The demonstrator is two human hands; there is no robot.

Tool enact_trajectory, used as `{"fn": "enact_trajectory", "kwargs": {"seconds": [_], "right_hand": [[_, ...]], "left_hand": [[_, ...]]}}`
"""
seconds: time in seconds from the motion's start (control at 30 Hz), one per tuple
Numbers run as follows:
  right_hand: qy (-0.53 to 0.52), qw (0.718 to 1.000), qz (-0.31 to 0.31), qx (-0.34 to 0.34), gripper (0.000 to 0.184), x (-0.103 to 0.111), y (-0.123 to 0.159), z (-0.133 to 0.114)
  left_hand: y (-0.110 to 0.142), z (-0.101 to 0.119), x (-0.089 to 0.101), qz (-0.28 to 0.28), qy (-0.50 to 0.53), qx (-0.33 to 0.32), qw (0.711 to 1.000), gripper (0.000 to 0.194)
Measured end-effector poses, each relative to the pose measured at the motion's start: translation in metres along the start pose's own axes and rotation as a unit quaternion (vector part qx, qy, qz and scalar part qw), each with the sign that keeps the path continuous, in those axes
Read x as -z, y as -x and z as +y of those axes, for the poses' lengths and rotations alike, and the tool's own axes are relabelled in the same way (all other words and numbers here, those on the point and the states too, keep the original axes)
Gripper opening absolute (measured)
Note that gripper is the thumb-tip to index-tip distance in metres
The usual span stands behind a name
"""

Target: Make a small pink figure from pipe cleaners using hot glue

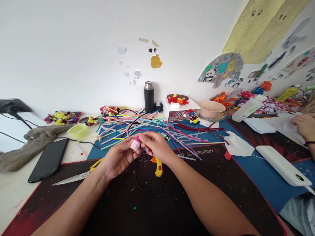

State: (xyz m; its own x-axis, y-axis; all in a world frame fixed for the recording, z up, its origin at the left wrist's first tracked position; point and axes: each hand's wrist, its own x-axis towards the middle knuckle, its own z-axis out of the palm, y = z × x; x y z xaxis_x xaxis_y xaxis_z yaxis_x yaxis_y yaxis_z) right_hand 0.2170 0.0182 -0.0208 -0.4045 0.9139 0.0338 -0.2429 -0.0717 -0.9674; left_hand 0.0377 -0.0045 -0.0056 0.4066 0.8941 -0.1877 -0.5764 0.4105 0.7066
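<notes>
Both my hands meet over the middle of the dark mat. Between them is a small pink and magenta fuzzy piece [135,144], which looks wound from pipe cleaner. My left hand [121,156] grips it from the left and below. The fingers of my right hand [154,144] pinch its magenta upper end. Just below my right hand lies a yellow glue gun [158,167], its front part hidden by the hands. Scissors [73,177] with yellow handles rest beside my left forearm. Behind the hands spreads a loose pile of coloured pipe cleaners [128,123].
A black phone [48,160] and driftwood [29,144] lie at left. A black thermos [149,98], a white box [180,109] and a beige bowl [211,109] stand along the wall. At right are a white power bank [283,165] and another person's hand [304,126].
</notes>
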Motion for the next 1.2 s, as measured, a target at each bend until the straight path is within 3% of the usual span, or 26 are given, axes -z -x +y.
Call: {"fn": "enact_trajectory", "kwargs": {"seconds": [0.17,0.4,0.63,1.2], "right_hand": [[-0.007,1.0,0.008,-0.006,0.047,0.002,-0.001,-0.001],[-0.005,0.999,0.04,-0.002,0.049,0.0,0.001,-0.008],[0.004,0.999,0.034,-0.008,0.049,0.001,0.0,-0.004],[-0.023,0.998,0.042,-0.031,0.05,0.004,-0.001,-0.007]], "left_hand": [[-0.002,-0.004,0.009,0.008,-0.061,-0.003,0.998,0.018],[0.004,0.008,0.011,0.007,-0.109,-0.019,0.994,0.041],[0.005,0.006,-0.003,0.001,-0.121,-0.033,0.992,0.037],[0.007,0.001,0.002,-0.006,-0.103,-0.012,0.995,0.034]]}}
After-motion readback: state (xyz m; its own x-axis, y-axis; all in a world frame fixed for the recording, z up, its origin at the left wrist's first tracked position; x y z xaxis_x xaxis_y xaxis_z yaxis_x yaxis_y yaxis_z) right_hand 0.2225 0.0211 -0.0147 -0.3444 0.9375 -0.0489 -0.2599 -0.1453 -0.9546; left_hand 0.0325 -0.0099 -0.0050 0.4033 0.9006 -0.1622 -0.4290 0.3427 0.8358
